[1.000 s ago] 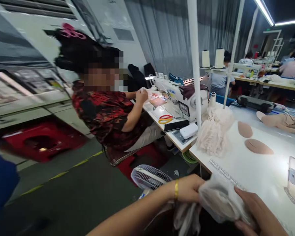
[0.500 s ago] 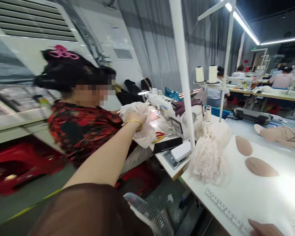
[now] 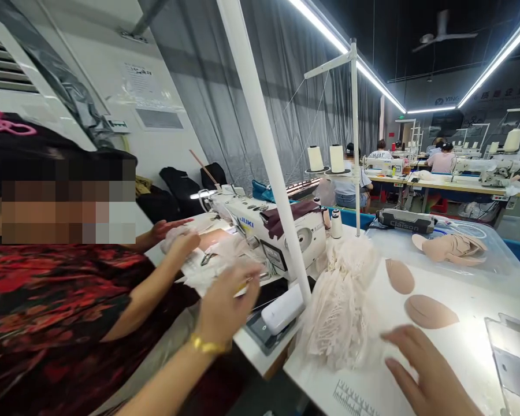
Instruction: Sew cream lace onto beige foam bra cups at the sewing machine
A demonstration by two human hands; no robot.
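Note:
My left hand, with a gold bracelet on the wrist, hovers with fingers spread and nothing in it, just short of pale fabric pieces on the neighbouring sewing table. A co-worker in a red and black top sits close on my left, both hands on that fabric by a white sewing machine. My right hand lies flat and open on my white table, beside a heap of cream lace.
Two beige bra cups lie on my table, with more beige pieces on a clear lid. A white pole rises between the tables. A white box sits by its foot. Other people sew at the back right.
My left hand carried a bundle of pale fabric to the co-worker's table, let it go and has drawn back. My right hand has moved onto the table. The view swung right.

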